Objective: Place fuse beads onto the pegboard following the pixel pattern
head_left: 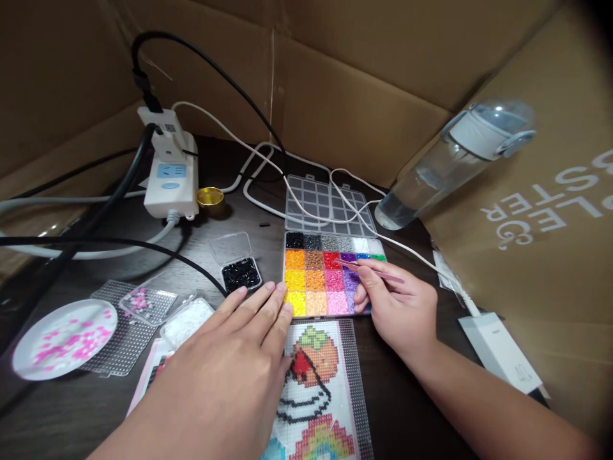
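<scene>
Leftmost, your white plate (52,315) of pink and white beads overlaps a perforated board (125,354), with a clear tray (153,310) of more pink beads just beside it. Behind them stands the power strip (171,191), a gold cup (209,203) at its right. Your left hand (239,358) lies palm down, fingers extended and pinching nothing you can see, its fingertips beside the bead case; the open box of black beads (231,248) sits just beyond. Under and right of that hand is the pattern sheet (334,332), bearing an orange fruit, a rainbow and a black-outlined shape with red in it. The bead case (297,201) lies open beyond the sheet, sorted by colour. Your right hand (397,300) pinches pink tweezers (390,276), tips at the red compartment; you cannot tell whether they grip a bead. Rightmost come a tilted-looking bottle (431,176) and a white charger (500,351).
</scene>
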Tool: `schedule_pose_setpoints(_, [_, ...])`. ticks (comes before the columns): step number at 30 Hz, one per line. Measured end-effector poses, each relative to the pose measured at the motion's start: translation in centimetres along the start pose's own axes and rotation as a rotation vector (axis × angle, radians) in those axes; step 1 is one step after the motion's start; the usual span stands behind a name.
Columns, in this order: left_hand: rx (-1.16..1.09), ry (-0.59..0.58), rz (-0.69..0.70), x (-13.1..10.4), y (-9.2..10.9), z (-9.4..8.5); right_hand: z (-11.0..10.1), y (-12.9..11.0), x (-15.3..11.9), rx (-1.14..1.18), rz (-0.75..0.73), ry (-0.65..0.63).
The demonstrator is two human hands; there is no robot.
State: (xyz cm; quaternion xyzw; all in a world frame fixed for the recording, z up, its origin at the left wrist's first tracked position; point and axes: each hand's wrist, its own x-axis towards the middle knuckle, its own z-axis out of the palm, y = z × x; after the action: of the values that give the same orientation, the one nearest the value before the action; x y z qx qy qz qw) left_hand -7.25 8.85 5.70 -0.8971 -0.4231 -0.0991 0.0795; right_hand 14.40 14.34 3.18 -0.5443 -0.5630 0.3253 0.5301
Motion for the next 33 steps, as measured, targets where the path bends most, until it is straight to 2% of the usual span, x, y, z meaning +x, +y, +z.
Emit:
schedule_pose_setpoints(9, [0.028, 0.017, -0.004, -0.05, -0.15, 0.12, -0.21, 0.06, -0.12, -0.001, -0.07, 0.002])
schedule_pose_setpoints(18, [0.013, -0.006, -0.022, -0.22, -0.06, 0.33, -0.08, 0.45, -0.06, 0.006, -0.024, -0.036])
schedule_pose_setpoints(22, [-0.006, 0.017, -0.002, -0.12, -0.07, 0.27, -0.1, 0.54, -0.05, 0.007, -0.017, -0.041])
schedule_pose_setpoints(27, [-0.014, 0.041, -0.011, -0.12, 0.02, 0.15, -0.1, 0.48, -0.03, 0.009, -0.01, -0.035])
schedule_pose_setpoints(33, [-0.008, 0.012, -0.014, -0.17, 0.01, 0.12, 0.1, 0.39, -0.03, 0.015, 0.004, -0.016])
